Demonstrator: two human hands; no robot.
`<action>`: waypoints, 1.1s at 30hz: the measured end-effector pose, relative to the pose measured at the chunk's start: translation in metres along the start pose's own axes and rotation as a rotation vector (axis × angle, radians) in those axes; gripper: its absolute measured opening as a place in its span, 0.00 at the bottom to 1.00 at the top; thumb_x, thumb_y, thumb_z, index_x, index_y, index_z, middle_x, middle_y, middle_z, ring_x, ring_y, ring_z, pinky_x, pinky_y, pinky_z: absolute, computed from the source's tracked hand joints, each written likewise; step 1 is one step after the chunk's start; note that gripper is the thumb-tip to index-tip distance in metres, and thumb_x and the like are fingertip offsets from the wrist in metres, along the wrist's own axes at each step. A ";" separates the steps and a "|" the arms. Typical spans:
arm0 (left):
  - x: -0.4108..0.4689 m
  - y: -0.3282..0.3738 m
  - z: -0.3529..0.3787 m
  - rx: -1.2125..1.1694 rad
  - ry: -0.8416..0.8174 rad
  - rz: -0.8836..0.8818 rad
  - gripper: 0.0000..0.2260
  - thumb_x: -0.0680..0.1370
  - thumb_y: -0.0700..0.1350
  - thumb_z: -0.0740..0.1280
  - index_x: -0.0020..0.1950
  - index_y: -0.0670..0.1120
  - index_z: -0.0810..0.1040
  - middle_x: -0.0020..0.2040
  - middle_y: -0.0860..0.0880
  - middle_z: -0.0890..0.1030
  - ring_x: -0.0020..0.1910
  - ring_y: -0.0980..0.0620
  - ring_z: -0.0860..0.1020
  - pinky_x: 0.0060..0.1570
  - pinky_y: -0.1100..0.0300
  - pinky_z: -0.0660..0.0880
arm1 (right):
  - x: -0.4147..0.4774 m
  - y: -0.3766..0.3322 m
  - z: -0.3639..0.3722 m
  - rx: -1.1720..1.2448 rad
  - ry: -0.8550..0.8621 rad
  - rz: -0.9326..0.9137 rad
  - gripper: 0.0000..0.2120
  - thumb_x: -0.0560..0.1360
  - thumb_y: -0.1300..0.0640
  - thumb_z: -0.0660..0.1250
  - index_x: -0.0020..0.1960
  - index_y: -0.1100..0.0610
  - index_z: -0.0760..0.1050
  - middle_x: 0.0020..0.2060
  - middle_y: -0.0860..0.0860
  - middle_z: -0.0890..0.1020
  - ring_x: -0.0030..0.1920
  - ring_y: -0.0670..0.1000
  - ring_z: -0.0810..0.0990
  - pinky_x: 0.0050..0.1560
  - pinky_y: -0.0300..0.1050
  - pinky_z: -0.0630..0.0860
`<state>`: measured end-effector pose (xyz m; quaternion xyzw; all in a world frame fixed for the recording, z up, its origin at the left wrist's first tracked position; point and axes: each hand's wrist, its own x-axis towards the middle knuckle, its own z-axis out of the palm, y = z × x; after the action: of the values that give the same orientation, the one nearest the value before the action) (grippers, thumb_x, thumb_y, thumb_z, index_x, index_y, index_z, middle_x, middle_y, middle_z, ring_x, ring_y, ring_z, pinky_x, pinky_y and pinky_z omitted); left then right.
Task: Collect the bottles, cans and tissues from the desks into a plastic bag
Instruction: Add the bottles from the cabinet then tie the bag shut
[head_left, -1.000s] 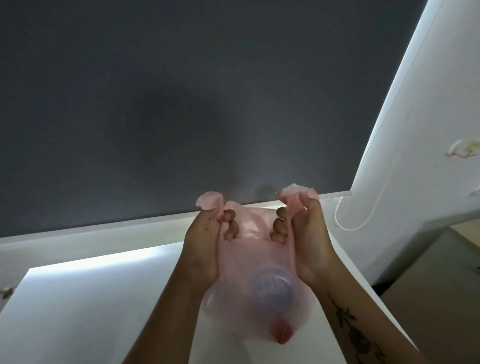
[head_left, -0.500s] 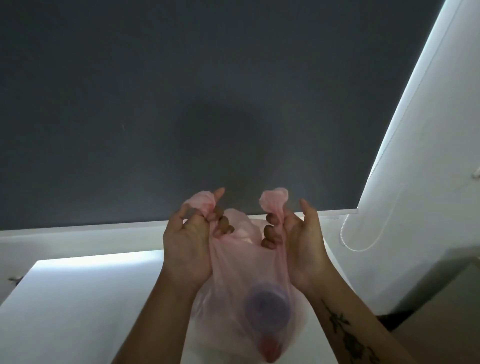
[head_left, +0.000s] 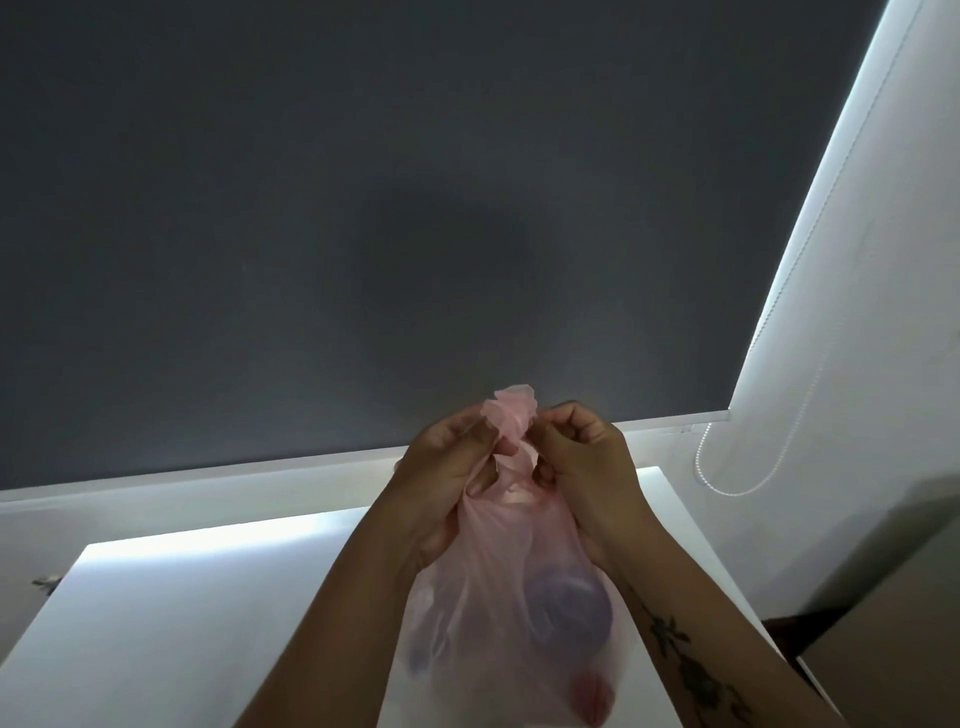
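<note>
My left hand (head_left: 447, 467) and my right hand (head_left: 582, 462) meet at the top of the pink plastic bag (head_left: 498, 597), and both sets of fingers are curled tight on its gathered handles (head_left: 511, 415). My left fingers (head_left: 480, 441) pinch the bunched plastic from one side, my right fingers (head_left: 558, 431) close on it from the other, so the two handles stand pressed together in a crumpled tuft above my knuckles. Below the pinch the bag narrows into a neck, then swells out toward me between my forearms. Its long axis runs from the tuft, which points up and away from me, down to the rounded bottom near the lower edge of the view. Through the thin plastic I see a round purple shape (head_left: 569, 608) on the right side, a darker blurred one (head_left: 428, 654) lower left, and something red (head_left: 589, 699) at the bottom; I cannot tell exactly what they are. The bag is over the white desk (head_left: 182, 623), whether it rests on it I cannot tell. The desk's left part is bare and its far edge meets the sill under a dark grey roller blind (head_left: 363, 208). On the right a white wall (head_left: 883, 312) with a looped bead cord (head_left: 727, 467) stands close by.
</note>
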<state>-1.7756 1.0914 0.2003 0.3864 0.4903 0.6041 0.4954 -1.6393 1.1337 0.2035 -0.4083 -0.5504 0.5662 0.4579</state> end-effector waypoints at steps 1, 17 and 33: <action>0.000 0.000 0.000 0.016 -0.009 -0.016 0.11 0.81 0.41 0.63 0.40 0.42 0.77 0.27 0.50 0.71 0.23 0.57 0.63 0.27 0.66 0.64 | 0.000 0.000 -0.001 -0.024 -0.015 -0.008 0.06 0.76 0.58 0.69 0.40 0.54 0.81 0.28 0.45 0.80 0.27 0.44 0.74 0.31 0.37 0.72; 0.004 -0.004 0.017 0.058 0.160 0.030 0.10 0.79 0.46 0.68 0.45 0.43 0.69 0.33 0.48 0.79 0.25 0.53 0.65 0.25 0.62 0.65 | -0.003 0.007 -0.009 -0.064 -0.001 -0.127 0.07 0.77 0.50 0.67 0.48 0.51 0.82 0.44 0.44 0.85 0.45 0.44 0.83 0.43 0.34 0.78; -0.002 -0.008 0.019 0.387 0.491 0.158 0.14 0.84 0.52 0.54 0.51 0.42 0.70 0.36 0.48 0.73 0.34 0.52 0.73 0.27 0.67 0.70 | -0.001 0.014 0.009 -0.180 0.175 -0.238 0.12 0.82 0.51 0.54 0.52 0.57 0.71 0.41 0.49 0.80 0.38 0.40 0.78 0.36 0.26 0.71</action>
<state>-1.7548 1.0936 0.1967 0.3528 0.6695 0.6114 0.2313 -1.6488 1.1303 0.1905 -0.4273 -0.6016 0.4186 0.5294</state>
